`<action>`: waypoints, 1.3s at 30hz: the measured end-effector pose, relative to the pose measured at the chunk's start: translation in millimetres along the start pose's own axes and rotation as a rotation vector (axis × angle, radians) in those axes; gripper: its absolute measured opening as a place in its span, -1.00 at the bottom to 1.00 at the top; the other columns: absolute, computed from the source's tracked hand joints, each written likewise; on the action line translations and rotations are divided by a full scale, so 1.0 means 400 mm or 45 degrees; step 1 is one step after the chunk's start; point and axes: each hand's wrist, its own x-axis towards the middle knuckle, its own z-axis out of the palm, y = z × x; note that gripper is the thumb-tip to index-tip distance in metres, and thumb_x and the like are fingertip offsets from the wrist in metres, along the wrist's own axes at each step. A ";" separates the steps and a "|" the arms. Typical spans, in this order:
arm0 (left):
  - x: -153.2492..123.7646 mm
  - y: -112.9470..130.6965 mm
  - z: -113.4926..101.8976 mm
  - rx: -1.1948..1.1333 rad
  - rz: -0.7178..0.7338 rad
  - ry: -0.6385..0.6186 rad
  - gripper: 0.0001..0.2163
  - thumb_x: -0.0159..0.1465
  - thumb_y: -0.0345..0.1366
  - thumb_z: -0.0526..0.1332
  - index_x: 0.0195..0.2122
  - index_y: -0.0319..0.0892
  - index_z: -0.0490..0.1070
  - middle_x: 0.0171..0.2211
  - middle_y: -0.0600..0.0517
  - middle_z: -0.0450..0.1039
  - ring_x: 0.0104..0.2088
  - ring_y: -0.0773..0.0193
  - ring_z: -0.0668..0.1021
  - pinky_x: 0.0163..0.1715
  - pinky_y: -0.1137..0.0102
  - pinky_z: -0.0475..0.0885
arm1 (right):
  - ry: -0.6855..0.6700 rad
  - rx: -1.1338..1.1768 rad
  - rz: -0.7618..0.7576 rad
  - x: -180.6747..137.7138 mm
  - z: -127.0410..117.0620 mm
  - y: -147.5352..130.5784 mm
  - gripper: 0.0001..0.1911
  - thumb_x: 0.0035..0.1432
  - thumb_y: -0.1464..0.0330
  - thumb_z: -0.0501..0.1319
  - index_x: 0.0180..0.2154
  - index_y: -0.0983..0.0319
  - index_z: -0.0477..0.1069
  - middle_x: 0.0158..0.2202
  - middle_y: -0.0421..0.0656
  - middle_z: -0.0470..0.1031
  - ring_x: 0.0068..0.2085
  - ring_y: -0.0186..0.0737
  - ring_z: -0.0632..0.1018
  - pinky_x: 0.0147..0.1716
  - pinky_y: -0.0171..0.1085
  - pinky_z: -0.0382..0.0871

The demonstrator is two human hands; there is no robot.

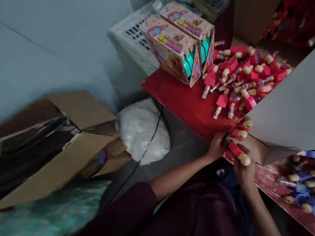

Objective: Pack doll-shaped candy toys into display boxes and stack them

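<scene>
Two pink printed cardboard display boxes (171, 43) stand side by side, and each shows one stack of teal plastic pieces (187, 65), too blurred to number singly. There is one heap of red plastic toys with beige heads and clear tubes (241, 75), well over twenty and overlapping too much for an exact figure, with three more at the near edge. One pile of blue plastic toys with beige heads (310, 180) holds roughly a dozen. There is one white slatted plastic crate (134, 37), one white plastic bag (144, 129), one black cable (149, 140), one open brown cardboard carton (77, 141) and one grey cardboard box (305, 96).
</scene>
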 end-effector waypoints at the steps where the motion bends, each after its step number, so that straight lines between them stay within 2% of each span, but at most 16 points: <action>1: 0.001 -0.004 0.000 -0.001 -0.004 0.001 -0.63 0.42 -0.28 0.15 0.22 -0.20 0.41 0.15 -0.20 0.51 0.17 -0.01 0.51 0.23 0.04 0.39 | -0.003 0.015 -0.006 0.012 -0.010 -0.005 -0.67 0.37 0.23 0.18 0.05 0.26 0.48 -0.05 0.04 0.62 -0.09 -0.01 0.62 -0.12 -0.09 0.52; 7: 0.001 -0.016 -0.002 -0.016 -0.016 -0.016 -0.59 0.39 -0.36 0.15 0.26 -0.15 0.37 0.17 -0.16 0.50 0.19 0.03 0.50 0.23 0.07 0.42 | -0.091 -0.099 -0.062 0.071 -0.035 -0.041 -0.72 0.39 0.24 0.17 0.02 0.24 0.48 -0.09 0.02 0.58 -0.12 -0.03 0.57 -0.14 -0.12 0.47; 11: -0.002 -0.012 -0.003 -0.021 -0.032 -0.028 -0.58 0.38 -0.37 0.14 0.27 -0.15 0.37 0.17 -0.16 0.49 0.18 0.03 0.50 0.21 0.07 0.44 | -0.101 -0.300 -0.003 0.093 -0.013 -0.047 -0.73 0.39 0.23 0.14 -0.06 0.26 0.49 -0.12 0.05 0.50 -0.14 0.02 0.51 -0.17 -0.09 0.44; 14: -0.003 -0.010 -0.006 -0.026 -0.038 -0.036 -0.56 0.37 -0.39 0.14 0.27 -0.13 0.36 0.17 -0.14 0.49 0.18 0.04 0.51 0.22 0.07 0.42 | -0.088 -0.332 0.053 0.090 0.014 -0.049 -0.71 0.39 0.24 0.12 -0.01 0.26 0.47 -0.12 0.03 0.45 -0.19 -0.03 0.49 -0.22 -0.11 0.43; 16: -0.004 -0.011 -0.010 -0.038 -0.029 -0.039 -0.56 0.36 -0.40 0.14 0.27 -0.14 0.37 0.18 -0.15 0.49 0.19 0.04 0.50 0.24 0.07 0.40 | 0.034 -0.277 0.080 0.076 0.034 -0.055 -0.68 0.38 0.20 0.17 0.05 0.24 0.42 -0.10 0.00 0.45 -0.22 -0.08 0.49 -0.23 -0.13 0.44; 19: -0.006 -0.013 -0.014 -0.068 -0.006 -0.038 -0.57 0.35 -0.37 0.18 0.26 -0.14 0.38 0.18 -0.16 0.49 0.18 0.02 0.51 0.23 0.08 0.41 | 0.322 -0.193 0.049 0.049 0.062 -0.066 -0.51 0.32 0.12 0.27 0.15 0.24 0.32 -0.01 0.03 0.44 -0.25 -0.15 0.50 -0.24 -0.14 0.48; 21: -0.007 -0.014 -0.017 -0.084 -0.003 -0.029 -0.58 0.35 -0.34 0.21 0.24 -0.14 0.39 0.17 -0.17 0.50 0.16 0.01 0.52 0.21 0.07 0.42 | 0.429 -0.195 -0.001 0.040 0.078 -0.070 -0.49 0.30 0.09 0.31 0.12 0.23 0.31 0.00 0.05 0.44 -0.20 -0.13 0.53 -0.22 -0.13 0.49; 26: -0.006 -0.010 -0.020 -0.125 -0.032 -0.015 -0.65 0.39 -0.29 0.18 0.20 -0.14 0.42 0.13 -0.18 0.52 0.13 0.02 0.54 0.20 0.05 0.41 | 0.465 -0.273 0.011 0.064 0.104 -0.071 -0.62 0.34 0.04 0.26 -0.07 0.21 0.37 -0.14 0.00 0.49 -0.16 -0.08 0.54 -0.19 -0.13 0.49; 29: -0.011 -0.006 -0.020 -0.177 -0.045 -0.010 -0.68 0.39 -0.23 0.21 0.14 -0.13 0.46 0.12 -0.18 0.53 0.13 0.00 0.54 0.22 0.02 0.39 | 0.471 -0.289 0.050 0.084 0.113 -0.085 -0.63 0.36 0.03 0.23 -0.09 0.20 0.38 -0.15 -0.02 0.48 -0.13 -0.06 0.53 -0.16 -0.11 0.48; 32: -0.014 0.002 -0.034 -0.272 -0.056 -0.013 -0.67 0.36 -0.15 0.24 0.09 -0.14 0.51 0.06 -0.18 0.58 0.08 -0.02 0.58 0.17 0.02 0.43 | 0.494 -0.255 0.093 0.077 0.113 -0.104 -0.66 0.39 0.07 0.21 -0.03 0.19 0.39 -0.08 0.01 0.47 -0.08 -0.05 0.53 -0.16 -0.12 0.48; 35: 0.035 0.027 -0.070 -0.401 -0.051 -0.005 -0.62 0.38 -0.07 0.19 0.13 -0.12 0.49 0.06 -0.15 0.58 0.06 0.02 0.61 0.13 0.08 0.48 | 0.461 -0.143 0.092 0.038 0.100 -0.098 -0.65 0.42 0.15 0.18 0.11 0.19 0.37 0.03 0.04 0.44 -0.07 -0.09 0.54 -0.17 -0.14 0.51; 37: 0.114 0.060 -0.090 -0.506 -0.032 0.041 -0.60 0.40 -0.02 0.16 0.16 -0.08 0.46 0.16 -0.12 0.53 0.14 0.07 0.57 0.19 0.13 0.44 | 0.494 -0.075 0.089 0.000 0.079 -0.075 -0.63 0.44 0.20 0.16 0.18 0.19 0.34 0.06 0.06 0.42 -0.09 -0.13 0.55 -0.16 -0.15 0.52; 39: 0.211 0.107 -0.090 -0.632 -0.019 0.069 -0.58 0.37 0.05 0.21 0.11 -0.08 0.49 0.15 -0.11 0.54 0.14 0.09 0.58 0.20 0.17 0.44 | 0.597 -0.051 0.127 -0.044 0.048 -0.042 -0.66 0.45 0.24 0.13 0.16 0.21 0.35 0.05 0.05 0.44 -0.11 -0.15 0.56 -0.15 -0.14 0.52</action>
